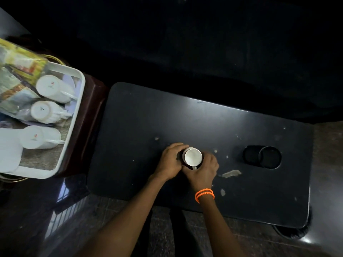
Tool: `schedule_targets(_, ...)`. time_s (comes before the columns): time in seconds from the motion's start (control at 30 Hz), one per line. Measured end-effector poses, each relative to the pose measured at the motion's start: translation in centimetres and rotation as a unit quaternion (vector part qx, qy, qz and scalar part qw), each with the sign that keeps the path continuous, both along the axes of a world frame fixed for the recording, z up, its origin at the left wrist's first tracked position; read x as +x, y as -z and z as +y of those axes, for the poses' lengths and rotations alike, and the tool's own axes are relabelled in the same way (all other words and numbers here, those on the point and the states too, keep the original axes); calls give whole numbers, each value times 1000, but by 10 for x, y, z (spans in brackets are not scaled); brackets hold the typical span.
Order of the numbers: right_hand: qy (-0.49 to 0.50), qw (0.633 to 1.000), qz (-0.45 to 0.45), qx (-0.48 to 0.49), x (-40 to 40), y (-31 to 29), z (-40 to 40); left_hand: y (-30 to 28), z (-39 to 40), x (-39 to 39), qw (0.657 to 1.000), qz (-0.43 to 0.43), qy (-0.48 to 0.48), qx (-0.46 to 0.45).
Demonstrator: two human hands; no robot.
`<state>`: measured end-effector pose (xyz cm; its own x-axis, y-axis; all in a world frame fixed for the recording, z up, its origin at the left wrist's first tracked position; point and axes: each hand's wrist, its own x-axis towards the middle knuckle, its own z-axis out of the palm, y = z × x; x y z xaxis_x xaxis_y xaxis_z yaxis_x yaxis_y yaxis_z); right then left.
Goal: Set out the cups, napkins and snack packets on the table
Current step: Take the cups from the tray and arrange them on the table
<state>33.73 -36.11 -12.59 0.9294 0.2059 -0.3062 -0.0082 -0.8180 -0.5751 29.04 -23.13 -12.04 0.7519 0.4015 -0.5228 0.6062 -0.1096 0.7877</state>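
Observation:
A white cup [193,156] stands upright, mouth up, near the middle of the black table [204,123]. My left hand [169,160] wraps its left side and my right hand [203,170], with an orange bracelet at the wrist, wraps its right side by the handle. At the far left a white tray [78,101] holds three more white cups lying bottom-up [50,86] [41,110] [35,137]. Colourful snack packets [16,75] lie at the tray's back. I cannot make out any napkins.
A black cup holder [262,157] is sunk into the table right of my hands. The tray rests on a dark red stand [92,115] left of the table. A white jug-like shape [8,151] fills the tray's near corner. Scuffed patches mark the tabletop.

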Motion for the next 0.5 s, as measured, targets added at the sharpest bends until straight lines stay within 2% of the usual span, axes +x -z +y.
schedule_targets(0.07,6,998,-38,-45,-10,-15,9,-2,8,-15,999,8,-52,12)
schedule_targets(0.13,6,995,-91,-41,-22,-28,22,-7,22,-33,991,7,-129,18)
schedule_targets(0.27,-83,987,-118,75,-54,-41,71,-30,66,-78,952,-17,-286,104)
schedule_targets(0.33,-162,974,-73,137,-76,-47,111,-45,98,-108,917,-29,-348,194)
schedule_targets(0.43,-297,940,-7,168,-107,-56,178,-63,153,-154,842,-29,-424,333)
schedule_targets(0.5,-378,910,28,167,-127,-61,219,-69,189,-180,801,14,-479,359)
